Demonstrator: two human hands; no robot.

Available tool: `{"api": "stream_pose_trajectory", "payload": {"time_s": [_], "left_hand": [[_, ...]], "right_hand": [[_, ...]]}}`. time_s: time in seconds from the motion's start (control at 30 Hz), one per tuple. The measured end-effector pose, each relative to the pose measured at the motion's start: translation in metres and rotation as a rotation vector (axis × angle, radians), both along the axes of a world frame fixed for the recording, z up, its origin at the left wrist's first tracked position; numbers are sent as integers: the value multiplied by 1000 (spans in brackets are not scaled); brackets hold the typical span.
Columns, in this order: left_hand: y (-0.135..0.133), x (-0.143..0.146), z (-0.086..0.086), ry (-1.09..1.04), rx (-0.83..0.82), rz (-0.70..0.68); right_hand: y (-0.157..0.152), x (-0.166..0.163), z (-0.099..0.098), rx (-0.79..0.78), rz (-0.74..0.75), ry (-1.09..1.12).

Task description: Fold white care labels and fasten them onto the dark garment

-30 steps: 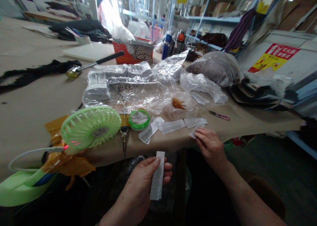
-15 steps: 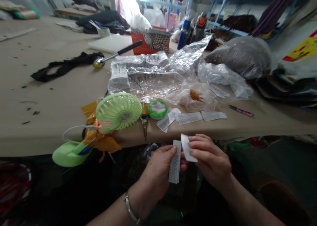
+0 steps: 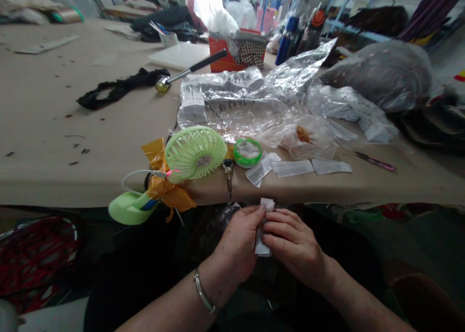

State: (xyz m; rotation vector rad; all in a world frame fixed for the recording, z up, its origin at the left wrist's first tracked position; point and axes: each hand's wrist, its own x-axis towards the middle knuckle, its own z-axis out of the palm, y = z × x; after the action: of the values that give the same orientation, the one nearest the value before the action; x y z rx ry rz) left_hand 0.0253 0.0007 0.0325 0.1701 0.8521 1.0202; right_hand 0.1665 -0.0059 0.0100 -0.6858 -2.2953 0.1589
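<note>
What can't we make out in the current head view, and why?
Head view: how many paper slips are held; the left hand and right hand partly cover them.
Head view: wording on the printed strips; too small and blurred.
Head view: full shape of the purple cloth; cut off by the top edge.

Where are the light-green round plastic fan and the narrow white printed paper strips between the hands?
Light-green round plastic fan (image 3: 195, 152), head view: grille.
White printed paper strips (image 3: 262, 248), head view: lower end.
</note>
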Motion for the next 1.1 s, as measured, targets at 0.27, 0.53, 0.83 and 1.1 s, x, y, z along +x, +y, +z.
{"api": "stream_pose_trajectory", "payload": {"time_s": [0.27, 0.53, 0.83, 1.1], "left_hand": [[-2, -4, -2, 29, 11, -63], [-8, -8, 9, 165, 0, -262], [-11, -12, 3, 140, 69, -394], [-16, -21, 7, 54, 94, -480]], "right_hand": [[-6, 4, 3, -168, 9, 93], [12, 9, 5, -1014, -311, 485], [14, -5, 11, -1210, -259, 580], [25, 4, 0, -1473, 271, 551]]}}
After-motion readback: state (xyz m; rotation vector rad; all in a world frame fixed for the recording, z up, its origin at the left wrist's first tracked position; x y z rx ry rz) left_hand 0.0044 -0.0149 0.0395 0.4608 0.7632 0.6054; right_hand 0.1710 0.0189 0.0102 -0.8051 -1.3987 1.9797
